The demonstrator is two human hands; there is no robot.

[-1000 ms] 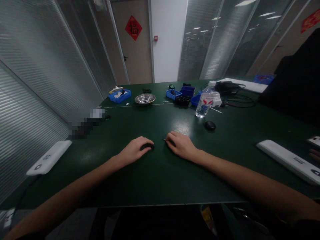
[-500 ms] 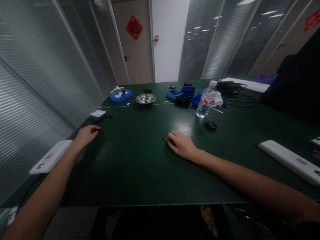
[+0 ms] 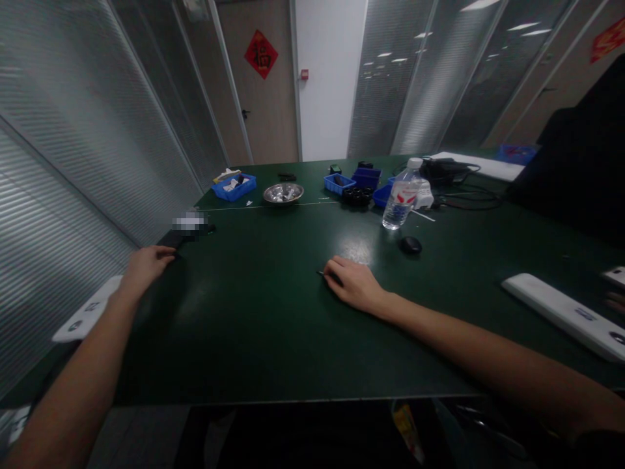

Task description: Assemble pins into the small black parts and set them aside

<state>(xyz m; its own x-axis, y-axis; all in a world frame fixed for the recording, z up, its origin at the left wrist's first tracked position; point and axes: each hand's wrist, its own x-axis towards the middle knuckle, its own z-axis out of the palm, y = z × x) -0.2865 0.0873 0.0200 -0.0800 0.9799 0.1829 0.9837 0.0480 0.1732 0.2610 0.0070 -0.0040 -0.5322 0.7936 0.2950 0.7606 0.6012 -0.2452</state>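
Note:
My left hand is near the left edge of the dark green table, its fingers pinched around a small dark object that is too dim to name. Under that forearm lies a white, flat, long device. On the table's middle rests my right hand, fingers curled. From them a thin dark tip pokes out to the left; the rest of this slender item is hidden in the hand. A black computer mouse sits beyond the right hand, to its right.
A water bottle stands behind the mouse. Farther back are a metal bowl, blue trays and black cables. Another white device lies at the right, by another person's fingers.
My left hand has moved left toward the table's edge with the small dark object. My right hand has stayed in place.

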